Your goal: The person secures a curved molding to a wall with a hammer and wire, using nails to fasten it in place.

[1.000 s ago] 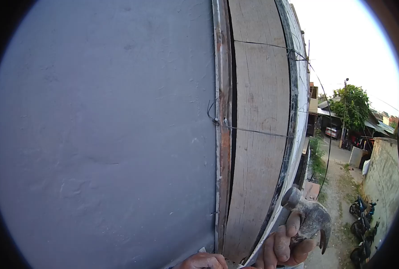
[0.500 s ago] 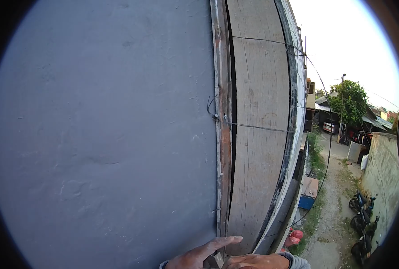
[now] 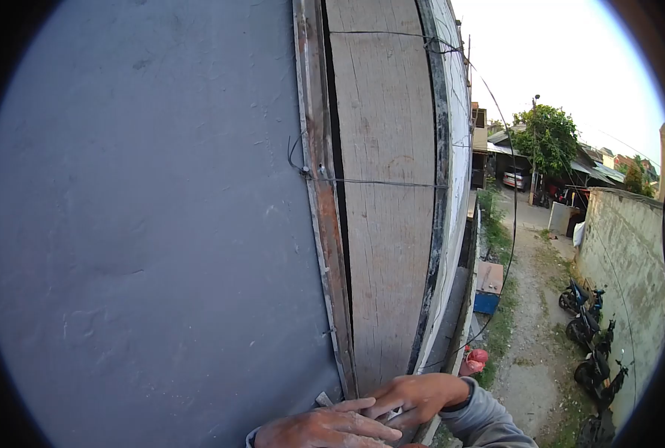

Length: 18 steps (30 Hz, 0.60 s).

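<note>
At the bottom edge, my left hand (image 3: 329,428) is dusty, its long fingers pointing right. Its underside is hidden, and the corner of a grey flat-edged piece (image 3: 323,399) shows just past the knuckles. My right hand (image 3: 413,396), in a grey sleeve, reaches in from the right with fingers bent down over the left fingertips. A small whitish bit shows between its fingers; I cannot tell what it is. Both hands are at the lower end of a wooden board (image 3: 389,209), beside a rusty metal strip (image 3: 325,216) bordering the smooth grey wall (image 3: 146,224).
Thin wire (image 3: 385,181) crosses the board and is tied at the strip. A dark cable (image 3: 513,194) hangs at the right. Far below runs an alley (image 3: 526,299) with parked motorbikes (image 3: 586,321), a blue box (image 3: 487,300), a red bundle (image 3: 476,360) and a mossy wall (image 3: 627,246).
The view has shifted, so the wall and board sit further left. Both hands show more fully now, and my right hand has risen over the left fingertips.
</note>
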{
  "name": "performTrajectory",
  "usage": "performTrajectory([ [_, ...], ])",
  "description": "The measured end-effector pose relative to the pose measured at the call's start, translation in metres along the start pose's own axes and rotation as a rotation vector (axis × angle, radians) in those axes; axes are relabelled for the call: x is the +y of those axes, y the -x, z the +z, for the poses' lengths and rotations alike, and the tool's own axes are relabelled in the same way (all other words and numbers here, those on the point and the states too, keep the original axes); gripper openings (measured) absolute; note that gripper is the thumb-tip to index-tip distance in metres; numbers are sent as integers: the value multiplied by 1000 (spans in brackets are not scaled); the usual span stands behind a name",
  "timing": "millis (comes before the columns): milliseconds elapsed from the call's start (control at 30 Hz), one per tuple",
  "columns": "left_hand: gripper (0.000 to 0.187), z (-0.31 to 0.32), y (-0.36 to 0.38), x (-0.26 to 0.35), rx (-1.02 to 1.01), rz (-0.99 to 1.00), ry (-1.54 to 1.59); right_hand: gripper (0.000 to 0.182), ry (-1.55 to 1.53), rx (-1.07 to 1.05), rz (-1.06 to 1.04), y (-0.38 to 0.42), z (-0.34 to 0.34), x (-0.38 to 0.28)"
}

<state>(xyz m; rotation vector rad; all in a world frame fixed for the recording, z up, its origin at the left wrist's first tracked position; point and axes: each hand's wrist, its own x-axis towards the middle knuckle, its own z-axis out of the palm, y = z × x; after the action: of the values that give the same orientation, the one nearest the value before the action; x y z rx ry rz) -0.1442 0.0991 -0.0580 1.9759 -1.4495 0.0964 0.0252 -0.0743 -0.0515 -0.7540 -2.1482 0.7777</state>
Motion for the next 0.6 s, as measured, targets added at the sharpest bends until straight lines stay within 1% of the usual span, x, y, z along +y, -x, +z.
performTrajectory([
  [33,78,-2,-8,8,-4,0,-3,20,165,131,37,0,-14,-39],
  [67,58,2,-21,22,372,-112,4,18,424,213,120,6,-31,-81],
  [100,49,3,-31,30,745,-224,11,17,656,547,-10,6,-34,-107],
  [133,53,-2,-34,27,837,-282,22,19,1000,817,-290,-3,-56,-120],
  [167,58,-11,-37,23,926,-340,31,27,1220,1163,-327,-13,-75,-137],
  [200,62,-26,-45,16,1023,-332,77,32,1416,1421,-267,-27,-100,-157],
  [233,66,-44,-57,9,1123,-325,125,37,1514,1488,-222,-41,-127,-175],
  [267,60,-64,-70,1,1199,-284,133,46,1635,1455,-205,-45,-160,-188],
  [300,55,-84,-84,-4,1274,-243,139,53,1482,1396,-128,-49,-183,-197],
  [333,57,-103,-101,-4,1292,-242,148,57,1334,1329,29,-53,-204,-205],
  [367,59,-120,-117,-1,1308,-243,158,52,1227,1296,114,-64,-203,-206],
  [433,65,-153,-147,6,1270,-246,5,44,1112,1216,239,-72,-205,-209],
  [467,67,-172,-161,6,1250,-233,-64,44,1115,1222,242,-74,-204,-207],
  [500,69,-189,-174,6,1230,-220,-135,39,1231,1236,221,-76,-205,-205],
  [533,69,-203,-186,10,1224,-218,-137,35,1345,1248,197,-77,-206,-203],
  [600,63,-223,-205,19,1150,-277,-161,35,1349,1253,193,-78,-206,-198],
])
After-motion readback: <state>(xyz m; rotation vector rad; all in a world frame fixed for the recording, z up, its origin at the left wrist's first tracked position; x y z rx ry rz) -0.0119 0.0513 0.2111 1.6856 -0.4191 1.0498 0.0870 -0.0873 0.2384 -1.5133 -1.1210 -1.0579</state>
